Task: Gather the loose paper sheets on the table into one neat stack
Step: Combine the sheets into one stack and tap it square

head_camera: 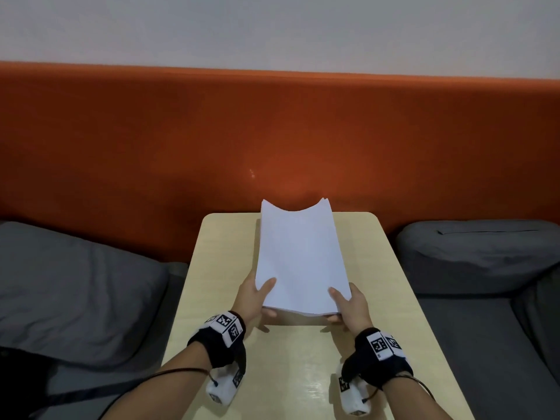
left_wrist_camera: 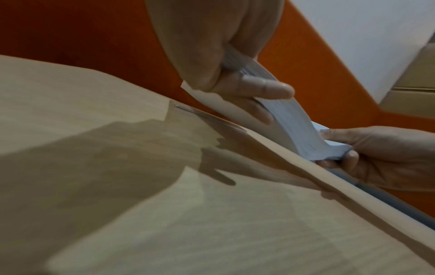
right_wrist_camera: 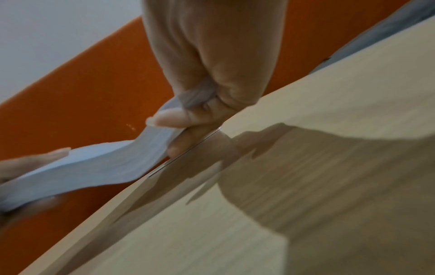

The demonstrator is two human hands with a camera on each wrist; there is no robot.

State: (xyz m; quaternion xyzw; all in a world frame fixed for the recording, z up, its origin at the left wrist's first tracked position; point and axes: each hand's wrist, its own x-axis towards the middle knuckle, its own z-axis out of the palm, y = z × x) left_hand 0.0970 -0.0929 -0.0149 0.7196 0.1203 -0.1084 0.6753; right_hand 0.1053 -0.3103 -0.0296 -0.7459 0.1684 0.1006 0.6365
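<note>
My left hand (head_camera: 254,295) and right hand (head_camera: 351,304) each pinch a near corner of the paper stack (head_camera: 298,262); its long side points away toward the table's (head_camera: 378,344) far edge, maybe lifted.

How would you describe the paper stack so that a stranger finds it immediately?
Before the orange backrest stands a pale wooden table. Above its middle, the left hand and right hand hold the paper stack: the only white thing, sagging between them.

Small pale wood-grain table (head_camera: 303,359) with rounded corners, glossy top, hand and paper shadows on it
</note>
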